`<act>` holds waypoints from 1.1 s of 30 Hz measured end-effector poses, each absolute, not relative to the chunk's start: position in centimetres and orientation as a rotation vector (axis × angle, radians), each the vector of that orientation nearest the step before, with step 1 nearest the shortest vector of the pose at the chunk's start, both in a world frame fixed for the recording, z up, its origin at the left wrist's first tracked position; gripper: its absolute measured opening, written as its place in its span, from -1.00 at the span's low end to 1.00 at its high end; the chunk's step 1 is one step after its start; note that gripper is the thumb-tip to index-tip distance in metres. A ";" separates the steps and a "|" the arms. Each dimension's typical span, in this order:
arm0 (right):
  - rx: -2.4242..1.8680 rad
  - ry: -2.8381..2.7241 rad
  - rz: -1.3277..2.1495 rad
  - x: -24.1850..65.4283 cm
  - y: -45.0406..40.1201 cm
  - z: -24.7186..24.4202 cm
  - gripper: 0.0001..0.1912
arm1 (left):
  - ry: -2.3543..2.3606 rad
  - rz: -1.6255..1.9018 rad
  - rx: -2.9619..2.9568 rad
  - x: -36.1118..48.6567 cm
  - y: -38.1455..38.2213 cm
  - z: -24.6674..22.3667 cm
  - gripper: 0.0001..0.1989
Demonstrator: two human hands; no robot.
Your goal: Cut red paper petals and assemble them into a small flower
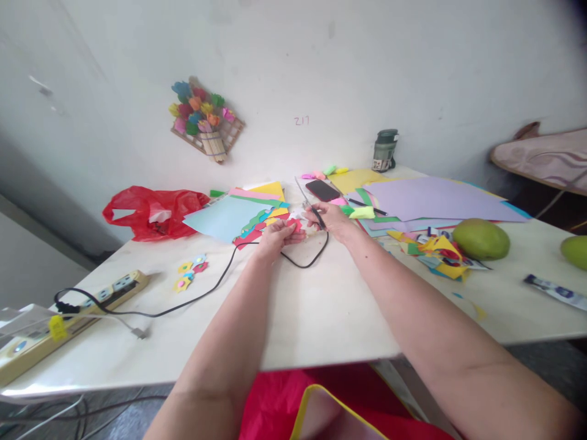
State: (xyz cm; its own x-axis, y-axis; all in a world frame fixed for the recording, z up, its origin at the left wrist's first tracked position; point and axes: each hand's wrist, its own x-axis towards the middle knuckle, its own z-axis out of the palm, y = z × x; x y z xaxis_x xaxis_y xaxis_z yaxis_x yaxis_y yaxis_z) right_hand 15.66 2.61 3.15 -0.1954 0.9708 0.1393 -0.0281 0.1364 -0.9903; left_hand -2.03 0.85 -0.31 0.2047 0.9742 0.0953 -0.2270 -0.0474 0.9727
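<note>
My right hand (332, 220) is closed around a black corded hot glue gun (318, 218); a thin pale stick rises from it. Just to its left, my left hand (276, 236) pinches a small red paper piece (295, 225), its exact shape partly covered by the fingers. From the glue gun a black cord (202, 297) loops under my left wrist and runs to the power strip (117, 294). Behind my left hand lie wavy-edged colored paper strips (257, 227). Small paper flowers (185, 281) in yellow, blue and red rest on the table to the left.
Left of the colored sheets (220, 217) sits a red plastic bag (158, 214). A phone (323, 190), purple paper (435, 198), paper scraps (440, 253), a green mango (480, 239) and a tube (557, 292) lie rightward. A bottle (385, 150) stands by the wall.
</note>
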 end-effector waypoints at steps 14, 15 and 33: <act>-1.018 -1.704 1.268 17.3 3.4 2.2 -0.71 | 0.855 1.243 1.183 -1.8 0.5 0.0 -0.65; -1.005 -1.745 1.274 17.4 3.6 2.0 -0.72 | 0.860 1.249 1.182 -1.8 0.5 0.1 -0.65; -0.938 -2.013 1.427 18.4 3.3 2.3 -0.76 | 0.896 1.272 1.238 -2.1 0.4 0.2 -0.65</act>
State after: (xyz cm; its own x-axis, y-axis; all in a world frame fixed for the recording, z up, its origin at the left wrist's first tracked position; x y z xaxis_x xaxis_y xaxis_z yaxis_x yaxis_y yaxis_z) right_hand 18.38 3.30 2.29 -0.6395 0.7687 0.0060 0.2486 0.2142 -0.9446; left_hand -2.11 0.43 0.23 0.1396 0.9792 0.1475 -0.1905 -0.1196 0.9744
